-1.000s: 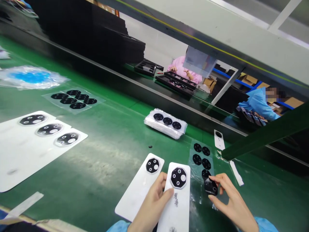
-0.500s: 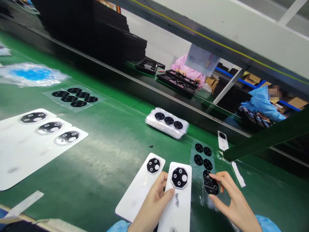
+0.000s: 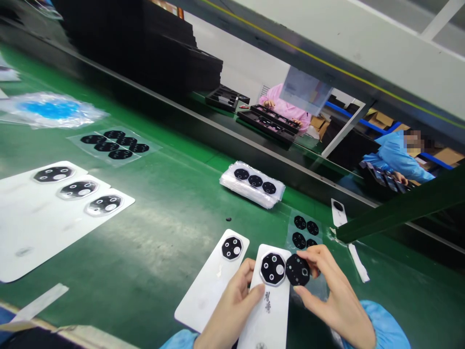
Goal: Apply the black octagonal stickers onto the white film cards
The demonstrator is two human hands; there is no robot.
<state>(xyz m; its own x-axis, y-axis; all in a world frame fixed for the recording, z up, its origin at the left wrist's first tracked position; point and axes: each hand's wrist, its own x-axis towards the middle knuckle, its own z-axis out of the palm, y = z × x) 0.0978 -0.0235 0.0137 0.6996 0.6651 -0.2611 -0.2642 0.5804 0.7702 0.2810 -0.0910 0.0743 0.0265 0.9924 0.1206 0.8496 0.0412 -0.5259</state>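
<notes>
My left hand (image 3: 240, 300) is closed on a white phone back cover (image 3: 278, 315), thumb on its face. The cover has a black camera area (image 3: 272, 269) with a silver rim and dark lettering below it. Between the thumb and fingers of my right hand (image 3: 329, 286) is a black octagonal camera lens sticker (image 3: 298, 270) with small holes, at the right edge of the camera area. Left of the held cover lies another white back cover (image 3: 207, 291), partly behind my left hand. Behind my right hand is a clear sheet of black stickers (image 3: 300, 223).
Three white covers (image 3: 47, 228) lie at the left, near a sheet of black stickers (image 3: 119, 154) and a blue-filled plastic bag (image 3: 51, 110). A stack of clear sheets (image 3: 250, 191) stands ahead. A green post (image 3: 399, 206) slants at the right. Two people work beyond the ledge.
My right hand has moved left with the black sticker, from over the sheet to the held cover's camera area. My left hand has barely shifted with the cover.
</notes>
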